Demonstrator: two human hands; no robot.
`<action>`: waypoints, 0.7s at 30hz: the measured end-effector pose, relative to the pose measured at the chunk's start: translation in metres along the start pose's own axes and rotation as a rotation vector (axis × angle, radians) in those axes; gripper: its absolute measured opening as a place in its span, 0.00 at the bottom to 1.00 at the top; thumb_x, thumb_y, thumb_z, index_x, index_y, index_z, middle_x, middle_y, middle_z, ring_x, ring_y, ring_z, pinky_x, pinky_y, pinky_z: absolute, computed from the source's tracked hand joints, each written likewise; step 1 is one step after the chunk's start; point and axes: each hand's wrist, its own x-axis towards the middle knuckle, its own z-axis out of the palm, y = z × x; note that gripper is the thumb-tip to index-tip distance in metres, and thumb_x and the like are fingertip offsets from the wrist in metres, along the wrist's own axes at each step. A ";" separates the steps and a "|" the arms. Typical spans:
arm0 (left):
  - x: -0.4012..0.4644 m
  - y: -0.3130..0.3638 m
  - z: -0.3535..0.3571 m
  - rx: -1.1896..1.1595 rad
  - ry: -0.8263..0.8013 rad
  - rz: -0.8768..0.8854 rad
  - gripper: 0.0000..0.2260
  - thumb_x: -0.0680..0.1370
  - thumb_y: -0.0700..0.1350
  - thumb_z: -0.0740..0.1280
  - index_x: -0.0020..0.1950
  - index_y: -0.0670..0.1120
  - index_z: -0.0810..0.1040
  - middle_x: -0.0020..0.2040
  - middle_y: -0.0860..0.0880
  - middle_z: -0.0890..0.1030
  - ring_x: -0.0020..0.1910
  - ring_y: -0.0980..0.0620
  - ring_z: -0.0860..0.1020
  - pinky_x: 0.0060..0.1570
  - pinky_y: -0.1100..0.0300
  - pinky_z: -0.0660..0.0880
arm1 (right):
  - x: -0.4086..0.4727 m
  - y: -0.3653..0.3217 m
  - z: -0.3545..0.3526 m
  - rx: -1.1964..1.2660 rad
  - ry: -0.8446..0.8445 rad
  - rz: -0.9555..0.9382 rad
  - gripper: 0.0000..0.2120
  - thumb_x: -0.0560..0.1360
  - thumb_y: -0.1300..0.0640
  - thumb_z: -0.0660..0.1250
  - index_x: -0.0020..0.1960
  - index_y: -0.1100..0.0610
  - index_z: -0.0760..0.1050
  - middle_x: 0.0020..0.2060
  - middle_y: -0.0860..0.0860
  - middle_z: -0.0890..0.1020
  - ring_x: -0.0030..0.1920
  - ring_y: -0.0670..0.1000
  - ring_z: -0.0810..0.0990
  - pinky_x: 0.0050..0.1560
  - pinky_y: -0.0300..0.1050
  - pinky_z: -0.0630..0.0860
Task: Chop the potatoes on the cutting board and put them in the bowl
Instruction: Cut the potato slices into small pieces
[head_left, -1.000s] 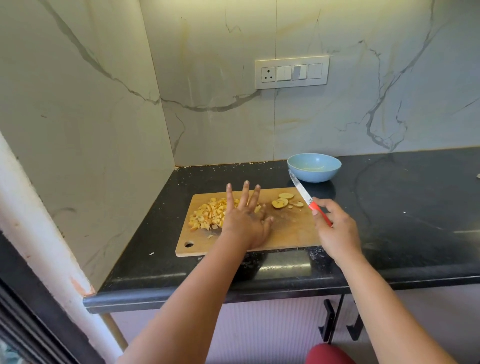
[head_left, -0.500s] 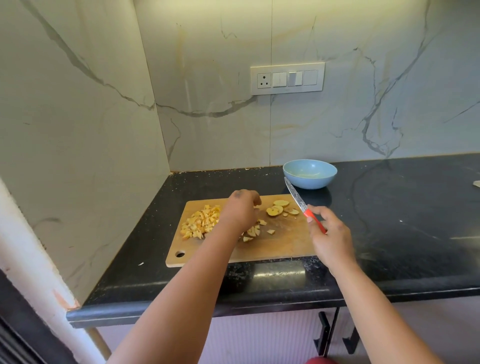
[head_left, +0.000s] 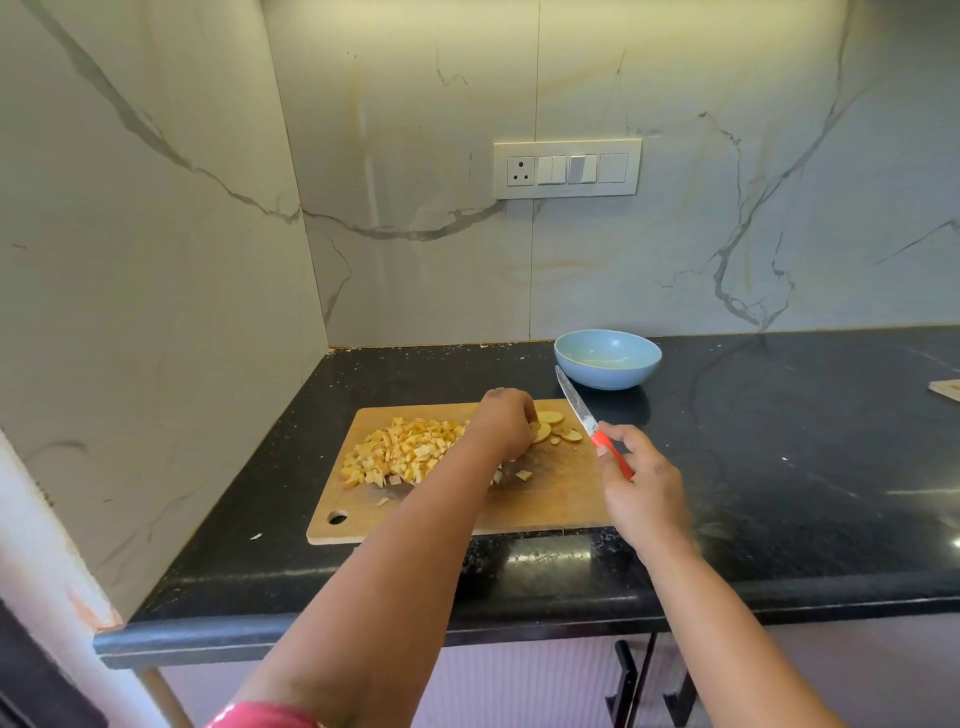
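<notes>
Left hand (head_left: 501, 421): extended over the wooden cutting board (head_left: 550, 499), fingers curled downward onto the potato slices (head_left: 550, 423) near the board's far edge; whether the grip pinches a slice cannot be told. Diced potato (head_left: 402, 452): pale yellow cubes heaped on the board's left half. Right hand (head_left: 641, 486): grip closed around the red handle of the knife (head_left: 587, 418), steel blade angled up-left. Bowl (head_left: 608, 358): light blue, round, on the black speckled tabletop (head_left: 805, 441) beyond the board's far right corner.
</notes>
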 end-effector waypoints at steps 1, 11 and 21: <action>-0.004 0.000 -0.002 -0.048 0.020 0.001 0.11 0.78 0.41 0.68 0.60 0.46 0.79 0.59 0.45 0.78 0.52 0.49 0.77 0.50 0.59 0.77 | 0.000 0.000 0.000 -0.002 0.000 -0.002 0.11 0.81 0.54 0.61 0.61 0.48 0.75 0.47 0.45 0.78 0.42 0.39 0.74 0.36 0.30 0.66; -0.080 0.009 0.025 0.020 0.127 0.127 0.10 0.77 0.51 0.68 0.52 0.45 0.80 0.50 0.47 0.81 0.54 0.47 0.76 0.53 0.55 0.74 | -0.015 -0.005 -0.005 -0.017 0.080 -0.032 0.11 0.80 0.57 0.62 0.61 0.51 0.76 0.47 0.49 0.82 0.40 0.45 0.76 0.35 0.30 0.66; -0.102 -0.015 0.045 0.032 0.401 0.219 0.08 0.78 0.51 0.66 0.50 0.51 0.83 0.49 0.54 0.83 0.57 0.44 0.73 0.54 0.49 0.66 | -0.086 -0.025 -0.018 -0.417 -0.104 -0.109 0.13 0.79 0.61 0.61 0.62 0.51 0.75 0.32 0.48 0.73 0.29 0.41 0.67 0.25 0.34 0.61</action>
